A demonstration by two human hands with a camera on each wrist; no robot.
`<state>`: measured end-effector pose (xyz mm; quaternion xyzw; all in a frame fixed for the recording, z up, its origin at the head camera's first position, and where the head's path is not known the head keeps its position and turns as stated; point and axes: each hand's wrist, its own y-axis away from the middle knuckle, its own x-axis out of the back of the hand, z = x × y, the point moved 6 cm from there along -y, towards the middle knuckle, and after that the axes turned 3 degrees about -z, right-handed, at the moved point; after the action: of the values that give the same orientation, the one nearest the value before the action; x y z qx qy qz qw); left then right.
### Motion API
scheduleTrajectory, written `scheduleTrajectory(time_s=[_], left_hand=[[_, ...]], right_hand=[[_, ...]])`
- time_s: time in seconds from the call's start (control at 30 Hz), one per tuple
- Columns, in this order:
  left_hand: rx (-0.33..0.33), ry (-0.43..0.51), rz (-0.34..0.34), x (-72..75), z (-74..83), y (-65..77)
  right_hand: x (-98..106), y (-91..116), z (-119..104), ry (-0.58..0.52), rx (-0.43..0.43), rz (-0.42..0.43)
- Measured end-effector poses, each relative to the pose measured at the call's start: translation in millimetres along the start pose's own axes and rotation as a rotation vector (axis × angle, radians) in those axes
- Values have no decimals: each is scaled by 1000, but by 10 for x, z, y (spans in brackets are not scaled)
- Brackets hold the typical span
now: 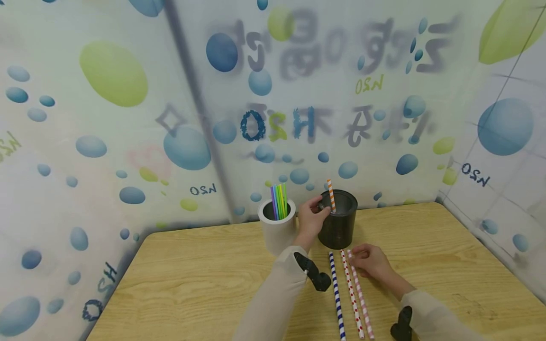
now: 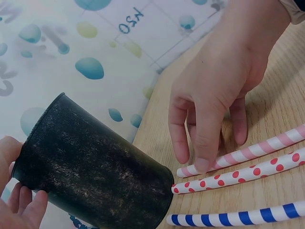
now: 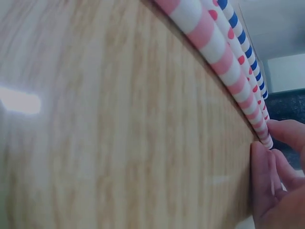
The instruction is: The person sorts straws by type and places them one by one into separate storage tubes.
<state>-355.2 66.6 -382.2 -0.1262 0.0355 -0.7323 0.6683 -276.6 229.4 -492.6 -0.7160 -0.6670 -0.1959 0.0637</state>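
My left hand (image 1: 313, 219) grips the upper side of a black cup (image 1: 339, 229), with its fingers at the rim. An orange-and-white striped paper straw (image 1: 331, 195) leans inside this cup. On the table lie three more paper straws: a blue-striped one (image 1: 336, 296), a red-dotted one (image 1: 351, 293) and a pink-striped one (image 1: 361, 298). At the far end of the pink-striped straw, my right hand (image 1: 372, 261) pinches it between thumb and fingers. The left wrist view shows the right thumb (image 2: 204, 160) on that straw's end, close beside the black cup's base.
Left of the black cup stands a white cup (image 1: 277, 237) holding several thin coloured straws (image 1: 279, 201). Behind the wooden table (image 1: 192, 279) hangs a curtain (image 1: 183, 94) with blue and green spots, near the cups.
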Motion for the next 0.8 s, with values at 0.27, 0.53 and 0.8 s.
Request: scheduleTrajectory(time_s=[0.27,0.53,0.8], left_hand=[[3,-14,7,0,4,2],[1,-20,6,-2,10,12],[-14,-29,14,6,24,15]], right_hand=[[-14,9,-20,56,13,28],[-24,-2,-26,113,-2,39],[-36,-23,-37,130,-6,39]])
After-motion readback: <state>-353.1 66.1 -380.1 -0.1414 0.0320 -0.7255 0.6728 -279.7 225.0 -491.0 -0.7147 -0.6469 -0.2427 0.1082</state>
